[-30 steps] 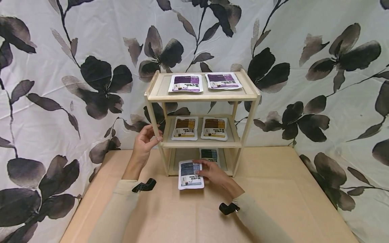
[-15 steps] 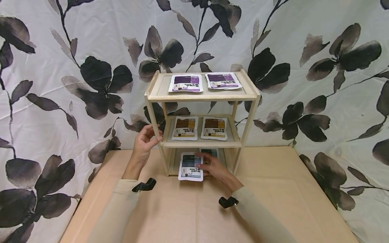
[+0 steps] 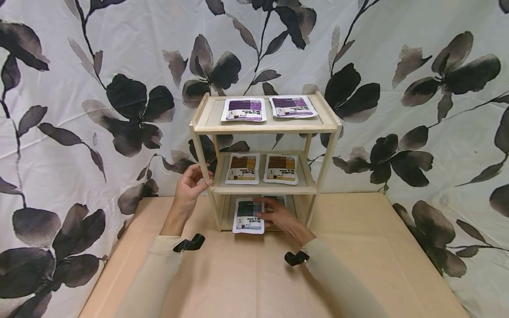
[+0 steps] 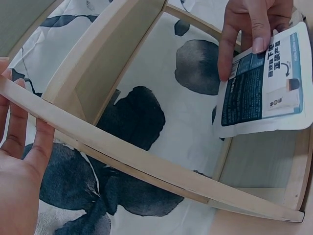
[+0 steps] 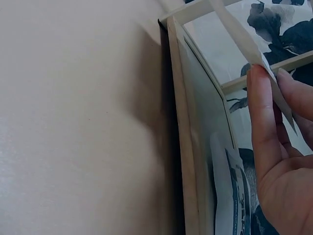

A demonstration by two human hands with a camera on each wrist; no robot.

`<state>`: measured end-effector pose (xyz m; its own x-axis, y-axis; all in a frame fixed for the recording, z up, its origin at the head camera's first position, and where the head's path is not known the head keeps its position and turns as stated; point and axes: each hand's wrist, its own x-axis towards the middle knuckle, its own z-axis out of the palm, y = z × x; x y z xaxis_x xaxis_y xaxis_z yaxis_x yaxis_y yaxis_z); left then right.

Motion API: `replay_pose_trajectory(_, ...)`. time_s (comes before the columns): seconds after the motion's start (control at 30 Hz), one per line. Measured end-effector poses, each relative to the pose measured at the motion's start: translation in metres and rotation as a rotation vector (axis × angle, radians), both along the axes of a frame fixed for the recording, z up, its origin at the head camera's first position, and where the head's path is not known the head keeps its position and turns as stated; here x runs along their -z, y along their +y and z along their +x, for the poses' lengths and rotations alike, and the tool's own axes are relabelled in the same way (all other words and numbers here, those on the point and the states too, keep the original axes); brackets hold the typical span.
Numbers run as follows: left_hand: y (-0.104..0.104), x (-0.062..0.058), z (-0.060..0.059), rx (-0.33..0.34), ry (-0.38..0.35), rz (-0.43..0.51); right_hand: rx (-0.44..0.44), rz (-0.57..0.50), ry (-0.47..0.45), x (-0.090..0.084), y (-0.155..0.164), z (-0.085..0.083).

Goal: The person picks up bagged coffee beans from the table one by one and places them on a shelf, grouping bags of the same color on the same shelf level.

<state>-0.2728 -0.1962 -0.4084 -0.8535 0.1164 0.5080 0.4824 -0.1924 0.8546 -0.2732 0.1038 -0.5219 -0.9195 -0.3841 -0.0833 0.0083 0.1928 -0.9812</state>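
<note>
A small three-tier wooden shelf (image 3: pixel 264 129) stands on the table against the cloth. My left hand (image 3: pixel 187 192) grips its left front post at middle-tier height. In the head view, my right hand (image 3: pixel 278 217) pinches the right edge of a white pouch with a dark blue label (image 3: pixel 247 216). That pouch overlaps the front of the bottom tier, and in the right wrist view it stands edge-on between thumb and fingers, above the tier. A second blue-label pouch (image 5: pixel 226 191) lies on the bottom tier, mostly behind my right hand in the head view.
Two purple-label pouches (image 3: pixel 243 109) lie side by side on the top tier. Two brown-label pouches (image 3: pixel 280 168) are on the middle one, whose front rail runs just above my right hand. A floral cloth (image 3: pixel 417 145) hangs behind the tan table (image 3: pixel 358 247).
My right hand has carried the blue-label pouch from in front of the shelf back and up, over the bottom tier's front edge. The left hand keeps its grip on the post.
</note>
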Motion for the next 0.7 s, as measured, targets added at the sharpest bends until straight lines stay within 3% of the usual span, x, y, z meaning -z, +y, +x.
replay_pose_trajectory(0.37, 0.001, 0.000, 0.001, -0.011, 0.007, 0.007, -0.035, -0.004, -0.021, -0.006, 0.001, -0.010)
replay_pose_trajectory(0.7, 0.002, -0.001, 0.002, -0.010, -0.004, 0.008, -0.023, -0.089, -0.061, -0.004, -0.001, -0.017)
